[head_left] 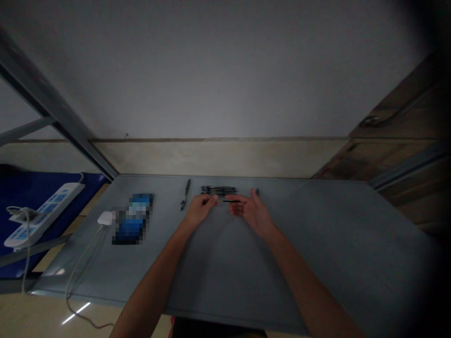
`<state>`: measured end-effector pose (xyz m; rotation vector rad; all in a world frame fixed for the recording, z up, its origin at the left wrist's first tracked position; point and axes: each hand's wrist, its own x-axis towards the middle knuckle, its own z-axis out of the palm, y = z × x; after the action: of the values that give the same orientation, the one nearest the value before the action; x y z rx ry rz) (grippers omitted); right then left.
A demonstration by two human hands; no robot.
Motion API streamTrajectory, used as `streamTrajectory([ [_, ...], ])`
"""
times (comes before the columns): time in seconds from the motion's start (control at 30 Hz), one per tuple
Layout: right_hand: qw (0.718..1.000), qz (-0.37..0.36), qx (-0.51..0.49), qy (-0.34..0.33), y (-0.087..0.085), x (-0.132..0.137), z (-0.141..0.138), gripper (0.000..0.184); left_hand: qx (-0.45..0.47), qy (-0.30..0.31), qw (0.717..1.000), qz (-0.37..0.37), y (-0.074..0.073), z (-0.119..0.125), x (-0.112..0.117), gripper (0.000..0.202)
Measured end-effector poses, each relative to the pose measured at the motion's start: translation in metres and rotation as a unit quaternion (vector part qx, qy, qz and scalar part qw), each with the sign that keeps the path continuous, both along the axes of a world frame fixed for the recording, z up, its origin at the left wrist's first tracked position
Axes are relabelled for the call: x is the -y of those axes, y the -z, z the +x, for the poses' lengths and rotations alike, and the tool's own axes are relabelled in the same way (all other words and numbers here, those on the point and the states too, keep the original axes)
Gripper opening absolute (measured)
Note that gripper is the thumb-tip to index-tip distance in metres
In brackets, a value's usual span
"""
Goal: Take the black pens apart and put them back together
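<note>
My left hand (201,206) is closed, thumb and fingertips pinching one end of a slim pen (230,201). The pen lies level, its dark part reaching across to my right hand (254,213). There the thumb stands up and apart, and the fingers rest against or just behind the pen; the exact contact is too small to make out. Just beyond both hands, several dark pens (218,189) lie side by side on the grey table (225,272). A single pen (185,194) lies apart, left of that row. A small dark piece (257,192) shows behind my right thumb.
On the left of the table lie a blurred-out phone (134,219) and a white charger piece (105,218) with a cable. A white power strip (44,216) rests on a blue surface beyond the left edge. A wall (218,157) borders the back.
</note>
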<state>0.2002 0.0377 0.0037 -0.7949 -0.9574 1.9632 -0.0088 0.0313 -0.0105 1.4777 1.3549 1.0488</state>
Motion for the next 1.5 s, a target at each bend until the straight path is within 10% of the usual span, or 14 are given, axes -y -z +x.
streamTrajectory([
  [1.5,1.000,0.021,-0.014,-0.007,0.0058,-0.0028,0.0020,0.076,-0.031,0.007,0.999,0.002,-0.0002,0.0013,0.0016,0.038],
])
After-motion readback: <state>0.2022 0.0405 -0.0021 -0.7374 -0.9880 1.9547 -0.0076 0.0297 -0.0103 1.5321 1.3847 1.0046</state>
